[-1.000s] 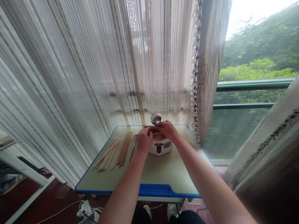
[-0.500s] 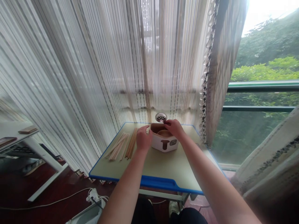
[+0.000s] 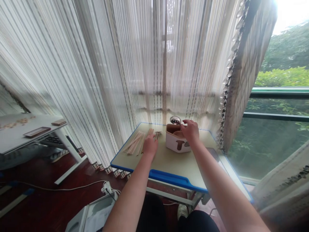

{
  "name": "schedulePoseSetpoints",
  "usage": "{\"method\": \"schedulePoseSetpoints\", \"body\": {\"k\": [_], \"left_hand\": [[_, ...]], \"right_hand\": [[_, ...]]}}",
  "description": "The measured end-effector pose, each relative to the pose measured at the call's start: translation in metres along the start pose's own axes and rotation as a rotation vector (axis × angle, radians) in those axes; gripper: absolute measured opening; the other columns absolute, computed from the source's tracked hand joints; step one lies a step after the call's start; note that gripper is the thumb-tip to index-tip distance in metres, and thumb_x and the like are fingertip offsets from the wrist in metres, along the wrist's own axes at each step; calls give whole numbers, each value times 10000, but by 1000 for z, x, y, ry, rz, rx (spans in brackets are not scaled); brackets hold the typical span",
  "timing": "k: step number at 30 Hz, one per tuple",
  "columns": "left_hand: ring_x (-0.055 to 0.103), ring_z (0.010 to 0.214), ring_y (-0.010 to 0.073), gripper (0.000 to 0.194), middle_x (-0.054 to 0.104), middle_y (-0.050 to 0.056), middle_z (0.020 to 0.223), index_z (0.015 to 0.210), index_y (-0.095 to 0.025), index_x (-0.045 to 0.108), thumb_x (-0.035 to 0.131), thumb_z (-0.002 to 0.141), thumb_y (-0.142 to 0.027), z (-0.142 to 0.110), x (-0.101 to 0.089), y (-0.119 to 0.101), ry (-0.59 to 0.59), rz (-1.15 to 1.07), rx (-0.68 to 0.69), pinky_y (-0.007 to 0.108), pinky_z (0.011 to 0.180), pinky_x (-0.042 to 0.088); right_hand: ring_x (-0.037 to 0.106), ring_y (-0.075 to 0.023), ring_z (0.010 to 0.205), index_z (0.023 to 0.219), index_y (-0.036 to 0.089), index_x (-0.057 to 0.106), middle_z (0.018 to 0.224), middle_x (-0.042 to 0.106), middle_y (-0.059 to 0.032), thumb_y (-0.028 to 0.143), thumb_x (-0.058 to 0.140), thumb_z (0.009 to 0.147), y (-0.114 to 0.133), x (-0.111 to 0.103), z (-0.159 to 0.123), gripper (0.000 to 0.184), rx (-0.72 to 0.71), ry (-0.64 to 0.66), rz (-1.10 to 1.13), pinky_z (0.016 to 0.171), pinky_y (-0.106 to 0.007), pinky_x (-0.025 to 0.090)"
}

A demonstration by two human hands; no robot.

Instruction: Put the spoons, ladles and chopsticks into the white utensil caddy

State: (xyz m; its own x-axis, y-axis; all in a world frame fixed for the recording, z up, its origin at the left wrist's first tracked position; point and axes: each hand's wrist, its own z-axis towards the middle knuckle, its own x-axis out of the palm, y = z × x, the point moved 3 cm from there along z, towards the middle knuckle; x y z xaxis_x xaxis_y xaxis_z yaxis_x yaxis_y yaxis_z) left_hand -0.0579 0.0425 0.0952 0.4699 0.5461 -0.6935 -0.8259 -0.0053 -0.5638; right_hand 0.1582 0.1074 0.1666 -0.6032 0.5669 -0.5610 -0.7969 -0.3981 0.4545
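Observation:
A white utensil holder (image 3: 172, 145) with a brown interior and brown markings stands on the desk. A metal slotted ladle (image 3: 175, 120) sticks up at its back, its perforated bowl above the rim. My right hand (image 3: 191, 131) is at the holder's right side, fingers apart and nothing seen in them. My left hand (image 3: 150, 145) lies palm down over the brown chopsticks (image 3: 151, 131), fingers stretched forward and partly covering them. Pale chopsticks (image 3: 134, 143) lie loosely to its left. Just right of the left fingers is a small, thin-stemmed object (image 3: 158, 133) whose kind I cannot make out.
The cream desk (image 3: 169, 161) has a blue edge and a blue front tray (image 3: 169, 178). A dark flat object (image 3: 213, 154) lies at its right. Striped curtains (image 3: 108, 71) hang behind. Another table (image 3: 14, 138) stands left; a power strip (image 3: 106, 188) with cords is below.
My right hand has let go of the slotted ladle, which stays in the holder. My left hand has moved from beside the holder to over the brown chopsticks. The view has turned left.

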Motion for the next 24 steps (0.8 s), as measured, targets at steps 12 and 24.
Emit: {"method": "schedulePoseSetpoints", "body": {"k": [12,24], "left_hand": [[564,959,178,286,619,115,1028,1061,-137,590,491,801,-200,-58,4,44,35,37,-4,291,855,416],[544,891,201,263,592,114,877,850,-142,673,474,826,-312,-66,16,58,79,138,16,305,812,412]], "right_hand": [[542,-154,709,967,173,593,916,585,-71,220,444,765,62,61,-123,255,-5,124,558,701,-299,447],[532,-145,672,941,170,640,859,610,-67,274,479,736,28,119,-145,281,82,379,422,701,-285,420]]}}
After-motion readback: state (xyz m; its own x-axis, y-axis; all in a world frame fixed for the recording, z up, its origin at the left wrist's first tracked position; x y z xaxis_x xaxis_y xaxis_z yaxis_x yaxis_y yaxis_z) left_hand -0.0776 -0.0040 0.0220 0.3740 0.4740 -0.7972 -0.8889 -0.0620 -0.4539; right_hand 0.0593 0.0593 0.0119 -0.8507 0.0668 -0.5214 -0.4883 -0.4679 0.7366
